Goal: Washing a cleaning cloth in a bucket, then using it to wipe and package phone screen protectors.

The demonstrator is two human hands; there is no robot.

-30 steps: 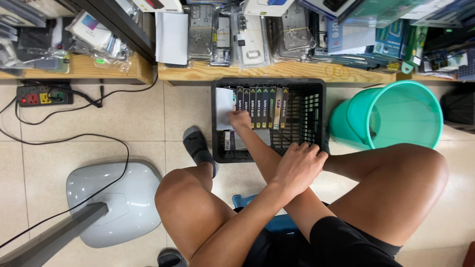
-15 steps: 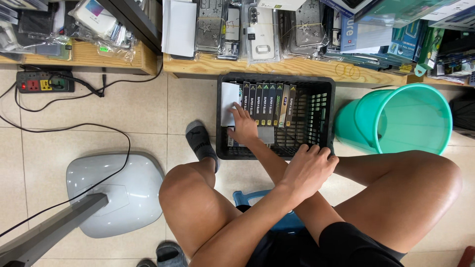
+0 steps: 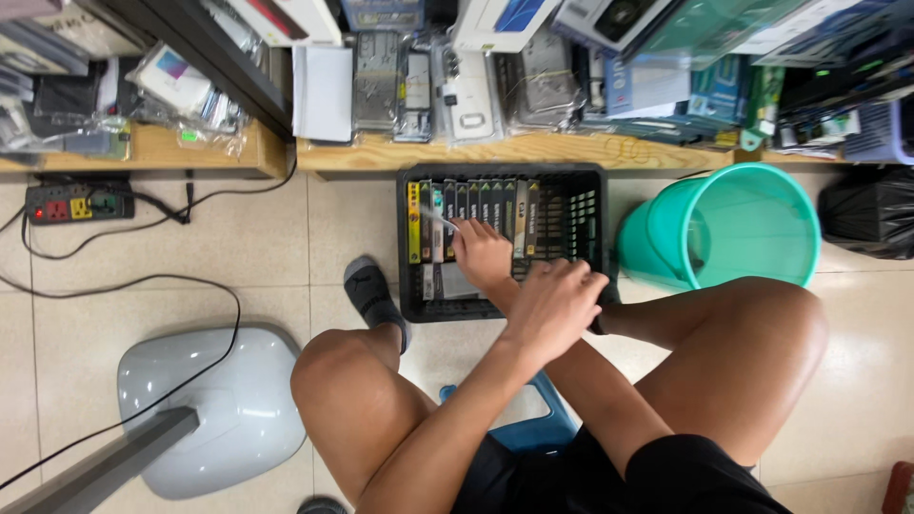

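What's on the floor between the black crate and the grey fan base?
In the head view, between the black crate and the grey fan base are bare floor tiles and the person's foot in a dark sock.

The bucket [image 3: 733,228] stands right of the crate [image 3: 502,181]; shelf [image 3: 533,152] behind, fan base [image 3: 214,409] left.

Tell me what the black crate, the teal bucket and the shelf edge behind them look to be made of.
Black lattice crate: likely moulded plastic, matte, with an open grid wall. Teal round bucket: probably plastic, smooth and slightly glossy, faintly translucent at the rim. Pale shelf edge: looks like bare wood, with visible grain and a light unpainted tone.
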